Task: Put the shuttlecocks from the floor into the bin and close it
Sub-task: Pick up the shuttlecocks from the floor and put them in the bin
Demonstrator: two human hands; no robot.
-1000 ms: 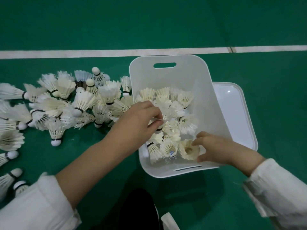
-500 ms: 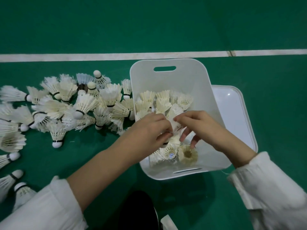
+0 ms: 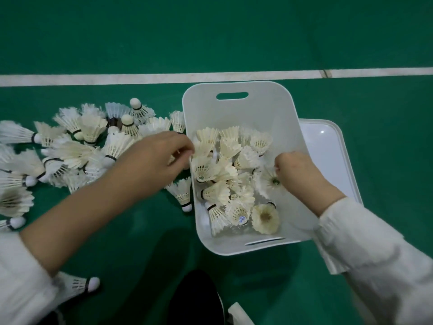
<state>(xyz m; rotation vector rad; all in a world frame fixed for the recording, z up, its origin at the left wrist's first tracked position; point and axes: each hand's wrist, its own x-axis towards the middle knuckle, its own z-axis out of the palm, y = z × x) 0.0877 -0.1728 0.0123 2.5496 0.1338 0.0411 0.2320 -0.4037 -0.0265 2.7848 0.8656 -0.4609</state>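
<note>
Nearby, lone shuttlecock [image 3: 182, 195], cork nearward.

loose white long sleeves [image 3: 375, 266]

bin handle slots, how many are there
2: one handle slot in the far wall of the bin, one in its near wall. The side walls show none where visible.

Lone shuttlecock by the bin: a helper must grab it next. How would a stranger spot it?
Find the white bin on the green floor. Just outside its left wall, toward the near end, one shuttlecock lies alone, cork at its near end. The heap sits farther left.
</note>
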